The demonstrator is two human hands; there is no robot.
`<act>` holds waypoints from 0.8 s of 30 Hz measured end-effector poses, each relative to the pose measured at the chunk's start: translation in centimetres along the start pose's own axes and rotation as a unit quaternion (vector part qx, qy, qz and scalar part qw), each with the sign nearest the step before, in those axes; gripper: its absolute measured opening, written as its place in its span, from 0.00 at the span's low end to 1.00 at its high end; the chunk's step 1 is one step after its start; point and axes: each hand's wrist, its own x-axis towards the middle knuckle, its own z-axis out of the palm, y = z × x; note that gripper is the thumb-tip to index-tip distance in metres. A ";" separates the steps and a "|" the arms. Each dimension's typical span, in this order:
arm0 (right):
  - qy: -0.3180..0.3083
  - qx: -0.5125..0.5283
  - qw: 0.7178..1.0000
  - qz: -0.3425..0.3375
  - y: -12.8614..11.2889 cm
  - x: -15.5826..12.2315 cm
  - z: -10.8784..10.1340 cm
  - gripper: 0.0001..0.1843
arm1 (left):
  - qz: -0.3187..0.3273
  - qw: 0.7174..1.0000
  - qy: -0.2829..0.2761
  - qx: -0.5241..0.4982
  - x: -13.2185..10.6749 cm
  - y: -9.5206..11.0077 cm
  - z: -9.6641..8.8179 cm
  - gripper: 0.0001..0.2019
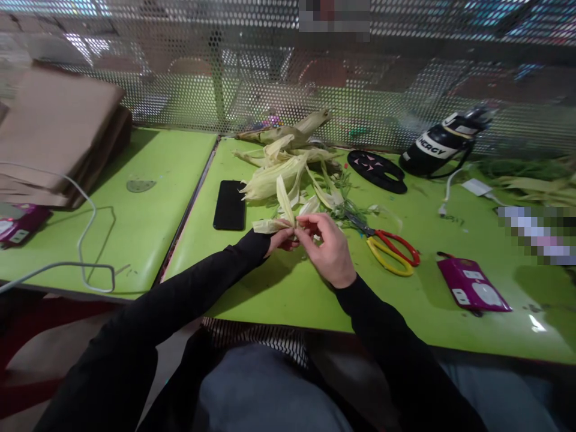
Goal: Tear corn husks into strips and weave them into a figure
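Note:
Between both hands is a small bundle of pale corn husk strips (284,201), one strip pointing up and another out to the left. My left hand (282,238) grips the bundle from below, its fingers partly hidden. My right hand (327,247) pinches the husk at its base with thumb and fingertips. Just beyond them lies a heap of corn husks (281,174) with green sprigs (344,201) at its right side. Scissors (390,251) with one red and one yellow handle lie to the right of my right hand, blades against the sprigs.
A black phone (229,205) lies left of the husks. Toward the right are a black oval plate (377,171), a black bottle (438,144), a white cable plug (443,209) and a purple pouch (473,284). Brown paper bags (58,129) stand left. A perforated metal screen (265,78) borders the back.

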 end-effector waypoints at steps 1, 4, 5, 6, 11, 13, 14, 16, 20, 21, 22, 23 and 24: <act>-0.011 0.022 0.999 0.028 0.1 0.1 0.0 0.16 | 0.003 1.000 0.003 0.008 0.1 -0.2 0.1 0.04; -0.048 0.070 0.993 0.078 0.3 0.2 0.2 0.16 | 0.013 0.999 0.018 0.044 0.3 -1.0 0.1 0.03; -0.052 0.080 0.991 0.089 0.3 0.2 0.3 0.15 | 0.009 0.998 0.018 0.057 0.3 -1.2 0.1 0.03; -0.052 0.092 0.989 0.102 0.4 0.2 0.4 0.15 | 0.002 0.998 0.015 0.068 0.3 -1.3 0.0 0.03; -0.005 0.144 0.980 0.135 0.1 -0.1 0.5 0.13 | -0.028 0.996 0.001 0.084 -0.5 -0.6 -0.4 0.06; 0.023 0.138 0.984 0.113 -0.2 -0.3 0.4 0.12 | -0.030 0.996 0.011 0.086 -0.9 -0.1 -0.4 0.07; 0.023 0.144 0.983 0.109 -0.3 -0.4 0.4 0.12 | -0.026 0.996 0.016 0.089 -1.1 0.2 -0.3 0.07; -0.009 0.192 0.974 0.121 -0.6 -0.5 0.3 0.13 | -0.014 0.994 0.022 0.102 -1.4 0.6 -0.1 0.07; -0.059 0.272 0.950 0.140 -0.8 -0.5 0.4 0.14 | -0.009 0.986 0.034 0.164 -1.9 1.2 0.2 0.10; -0.056 0.258 0.954 0.140 -0.8 -0.5 0.4 0.14 | -0.006 0.984 0.036 0.175 -1.9 1.3 0.2 0.11; -0.055 0.231 0.962 0.138 -0.8 -0.5 0.3 0.14 | 0.001 0.983 0.038 0.181 -1.9 1.3 0.1 0.10; -0.054 0.199 0.969 0.133 -0.8 -0.5 0.2 0.14 | 0.009 0.982 0.038 0.187 -1.8 1.3 -0.1 0.09; -0.055 0.166 0.977 0.125 -0.7 -0.4 0.2 0.12 | 0.016 0.980 0.034 0.194 -1.8 1.2 -0.2 0.10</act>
